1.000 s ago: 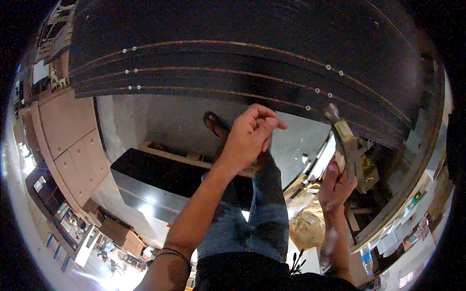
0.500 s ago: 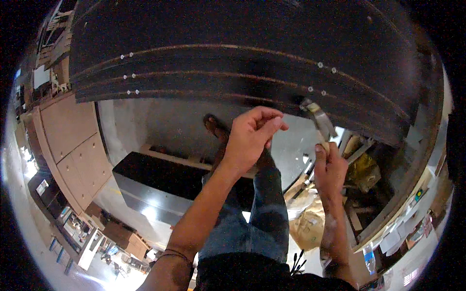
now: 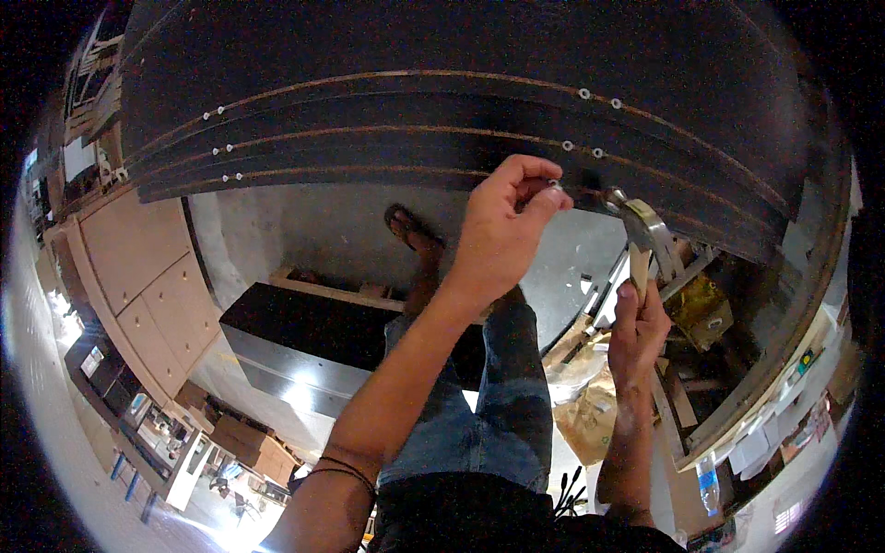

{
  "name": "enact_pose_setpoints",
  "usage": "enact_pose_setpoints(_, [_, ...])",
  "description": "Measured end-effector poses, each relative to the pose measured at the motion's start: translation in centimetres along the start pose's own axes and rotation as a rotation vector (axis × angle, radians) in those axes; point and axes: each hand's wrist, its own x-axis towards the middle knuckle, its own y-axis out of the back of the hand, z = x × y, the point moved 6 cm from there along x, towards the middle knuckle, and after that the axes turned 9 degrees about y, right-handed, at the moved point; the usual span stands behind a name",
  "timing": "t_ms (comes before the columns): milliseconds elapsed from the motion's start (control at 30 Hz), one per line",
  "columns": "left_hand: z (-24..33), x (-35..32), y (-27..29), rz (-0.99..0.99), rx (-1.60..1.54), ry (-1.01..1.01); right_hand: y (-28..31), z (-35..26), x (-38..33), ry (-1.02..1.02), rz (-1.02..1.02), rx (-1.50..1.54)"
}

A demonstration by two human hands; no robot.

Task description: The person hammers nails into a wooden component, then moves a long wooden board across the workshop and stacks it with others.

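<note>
My right hand (image 3: 638,334) is wrapped round the wooden handle of a claw hammer (image 3: 645,230), its metal head up beside the near edge of the dark panels. Close to that edge, left of the hammer, my left hand (image 3: 505,226) pinches a small pale, shiny piece (image 3: 554,185) between thumb and fingertips; its exact kind is too small to tell. Several dark panels (image 3: 442,106) lie stacked with their brown edges stepped. Pairs of small whitish round fittings (image 3: 584,94) sit along these edges at left and right.
A long black-topped box (image 3: 304,323) lies on the grey floor near my legs. Brown cabinet panels (image 3: 147,276) stand at the left. To the right are brown paper wrapping (image 3: 588,419), a yellow bag (image 3: 708,318), wood offcuts and a plastic bottle (image 3: 707,487).
My left hand has moved right and slightly up, showing the small piece at its fingertips. The hammer has shifted right and down with my right hand.
</note>
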Motion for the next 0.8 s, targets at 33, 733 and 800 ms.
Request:
enact_pose_setpoints(33, [-0.2, 0.2, -0.8, 0.01, -0.005, 0.019, 0.2, 0.4, -0.2, -0.009, 0.008, 0.014])
enact_pose_setpoints(733, [0.4, 1.1, -2.7, 0.224, 0.499, -0.126, 0.6, -0.2, -1.0, -0.091, -0.006, 0.084])
enact_pose_setpoints(800, [-0.2, 0.9, -1.9, 0.203, 0.379, -0.101, 0.5, -0.9, -0.8, -0.007, 0.017, 0.062])
